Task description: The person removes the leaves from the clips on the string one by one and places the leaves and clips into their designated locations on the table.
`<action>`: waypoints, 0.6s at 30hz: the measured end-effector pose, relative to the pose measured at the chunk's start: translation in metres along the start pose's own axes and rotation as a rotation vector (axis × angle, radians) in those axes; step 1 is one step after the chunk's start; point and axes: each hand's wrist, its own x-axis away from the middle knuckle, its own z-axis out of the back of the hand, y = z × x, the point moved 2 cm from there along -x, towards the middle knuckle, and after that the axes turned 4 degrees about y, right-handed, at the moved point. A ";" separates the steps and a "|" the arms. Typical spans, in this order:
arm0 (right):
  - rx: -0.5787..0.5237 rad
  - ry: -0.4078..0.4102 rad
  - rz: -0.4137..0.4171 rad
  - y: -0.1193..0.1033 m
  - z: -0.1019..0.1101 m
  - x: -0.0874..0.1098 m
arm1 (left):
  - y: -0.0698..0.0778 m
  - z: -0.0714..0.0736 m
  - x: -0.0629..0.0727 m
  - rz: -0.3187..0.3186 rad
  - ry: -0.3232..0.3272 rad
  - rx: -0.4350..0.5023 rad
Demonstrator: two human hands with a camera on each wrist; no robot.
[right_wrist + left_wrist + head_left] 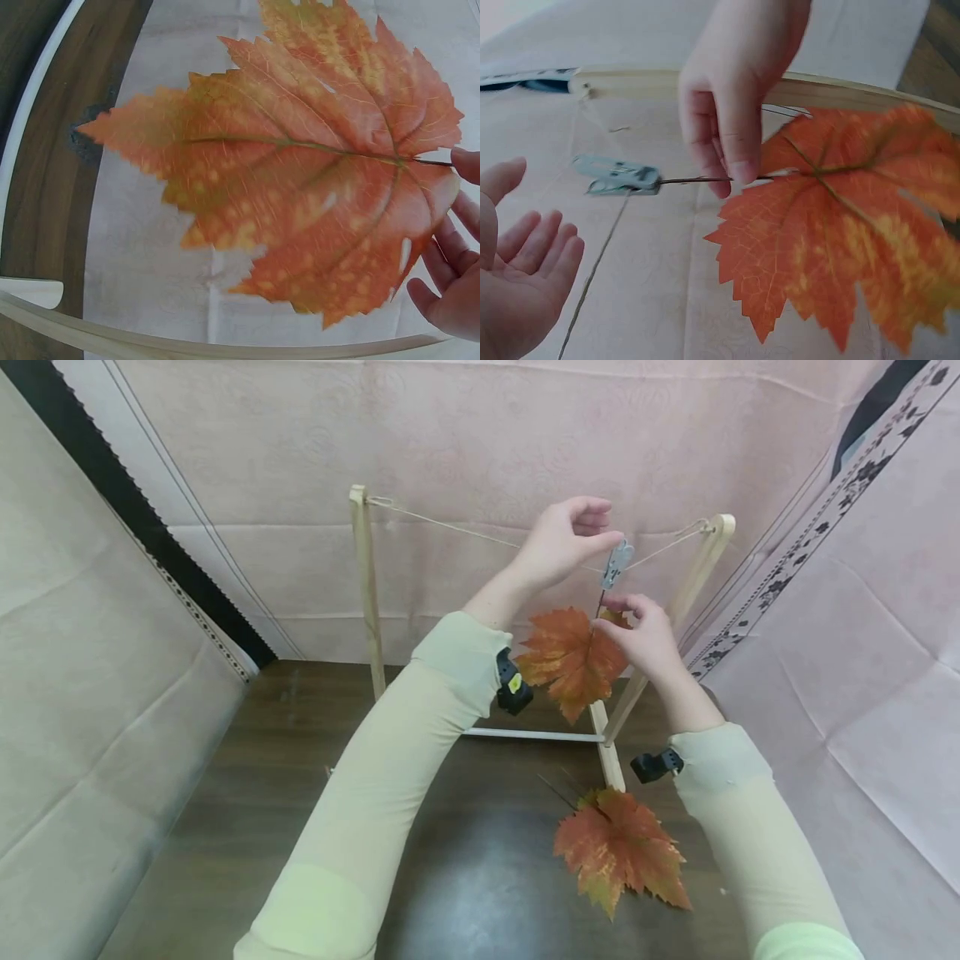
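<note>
A pale blue clothespin [617, 564] sits on a thin string [450, 527] and grips the stem [694, 180] of an orange-red artificial maple leaf [572, 662]. Just left of the clothespin is my left hand [567, 542]; its fingers are loosely spread and, in the left wrist view, stand apart from the clothespin. My right hand [645, 631] pinches the stem between thumb and fingers, below the clothespin. The leaf hangs under that hand, and its broad face fills much of the right wrist view.
The string runs between two wooden posts, left [365, 585] and right [697, 572], joined low down by a white rod [536, 735]. Another orange leaf [621, 852] lies on the dark wooden tabletop [300, 827]. Pale cloth [450, 435] surrounds the back and sides.
</note>
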 end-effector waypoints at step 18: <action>-0.078 -0.050 0.022 0.009 0.002 0.012 | 0.000 -0.021 -0.005 -0.008 -0.074 -0.158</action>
